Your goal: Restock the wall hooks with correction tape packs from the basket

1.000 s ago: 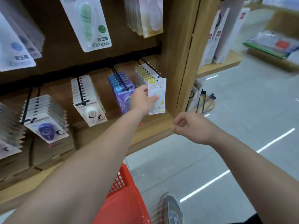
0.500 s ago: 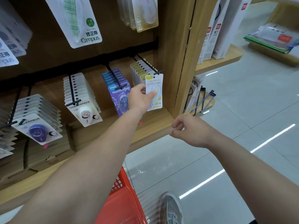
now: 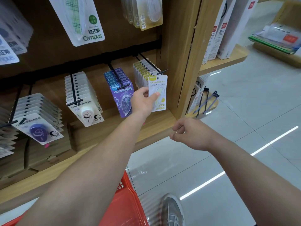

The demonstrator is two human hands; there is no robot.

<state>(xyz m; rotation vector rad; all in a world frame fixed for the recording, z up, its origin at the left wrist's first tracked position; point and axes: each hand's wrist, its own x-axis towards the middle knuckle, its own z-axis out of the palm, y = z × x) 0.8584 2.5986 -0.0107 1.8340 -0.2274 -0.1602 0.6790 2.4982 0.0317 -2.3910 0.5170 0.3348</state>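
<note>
A person's left hand [image 3: 143, 101] pinches 1 yellow correction tape pack [image 3: 158, 93] at the very front of the right-most wall hook [image 3: 150, 63]. The thumb lies across the pack's clear blister and the fingers are curled behind the card. The pack's top edge sits at the hook's tip, though I cannot tell whether its hole is threaded on. Behind it hangs a tight row of matching yellow-topped packs, too closely stacked to count.

The right hand [image 3: 190, 134] hovers lower and to the right, in front of the wooden shelf ledge [image 3: 159, 121]. Its fingers are loosely curled and it holds nothing.

4 rows hang in clear view from the lower rail. From right to left they are the yellow row, a purple row [image 3: 122, 95], a white row [image 3: 84, 108], and a white-card row with a purple oval dispenser [image 3: 37, 128]. A 5th row is cut off at the left edge. On the upper tier, 1 large green-check Campus pack [image 3: 78, 20] hangs left of a bunch of yellow-edged packs [image 3: 146, 12]. More blue-printed packs are blurred at the far left.

1 red plastic basket [image 3: 127, 201] sits low in the picture, beneath the left forearm, and its contents are hidden. 1 grey shoe [image 3: 171, 209] stands on the pale tiled floor [image 3: 244, 111] beside it. Past the wooden upright, at least 3 tall white boxes [image 3: 228, 30] with red labels stand on a side shelf.
</note>
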